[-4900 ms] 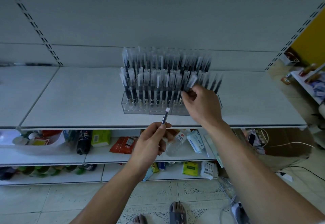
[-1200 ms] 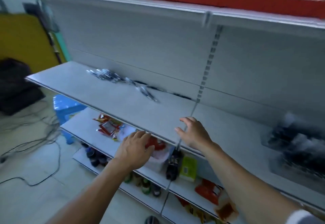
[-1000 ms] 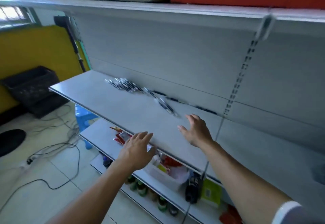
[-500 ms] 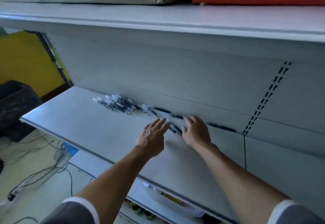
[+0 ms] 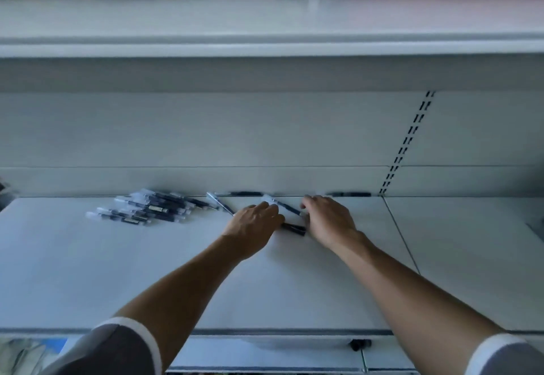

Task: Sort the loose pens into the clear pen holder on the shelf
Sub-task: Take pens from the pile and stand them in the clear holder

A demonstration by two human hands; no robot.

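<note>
Far left on the white shelf (image 5: pixel 88 271): pile of loose pens (image 5: pixel 144 209), dark barrels with clear caps, long axes mostly running left-right and slightly tilted, pale label bands on barrels too blurred to read. Just right of pile, single pen (image 5: pixel 219 203) lying diagonally, then left hand (image 5: pixel 254 223) palm down, fingers curled over a dark pen (image 5: pixel 294 229) lying roughly left-right on the shelf, grip on it hidden, cannot tell if pinched. Right hand (image 5: pixel 329 221) palm down, fingers together, touching a slanted pen (image 5: pixel 284 205) near the back panel; more pens (image 5: pixel 348 194) lying left-right along back edge.
</note>
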